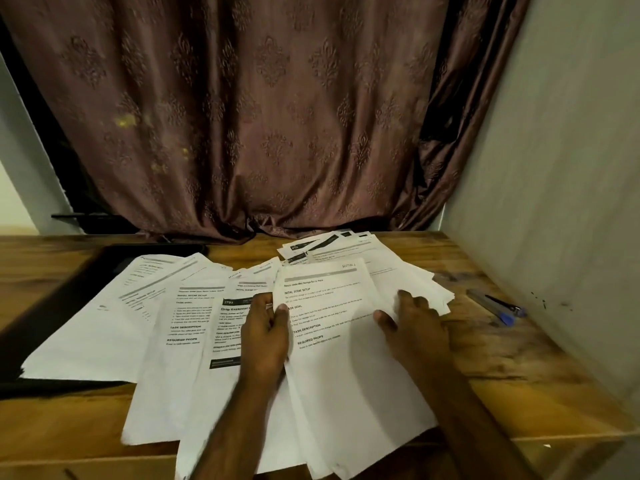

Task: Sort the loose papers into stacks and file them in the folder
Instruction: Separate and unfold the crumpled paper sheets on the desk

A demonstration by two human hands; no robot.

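The loose papers (194, 327) are spread in an overlapping fan across the wooden desk (52, 271), with printed sides up and edges at many different angles. No squared stack is to be seen yet, so the sorting is judged to be at an early stage. A top sheet (332, 306), headed with section text and bold subheadings, is held over the right part of the fan. It is pinched at its left edge by the left hand (265, 336), the thumb laid on the printed face and the fingers curled beneath. The right hand (414, 327) is laid on the right part of the same sheet, with the thumb on the paper and the fingers bent over its right margin; whether the sheet is gripped or only pressed there cannot be told. Further sheets (426, 289) are splayed out from under it to the right, and a smaller cluster of pages with dark headers (322, 245) is left at the back of the desk, near the curtain (259, 116).

A dark flat thing (114, 261) is partly covered by the leftmost pages; it may be the folder, but this cannot be confirmed. Nothing is seen filed in it. Almost everything is therefore judged to be left: the pages are still to be grouped, squared into stacks and placed in the folder.

A blue pen (498, 308) is lying on the desk to the right, apart from the papers, close to the pale wall (554, 168).
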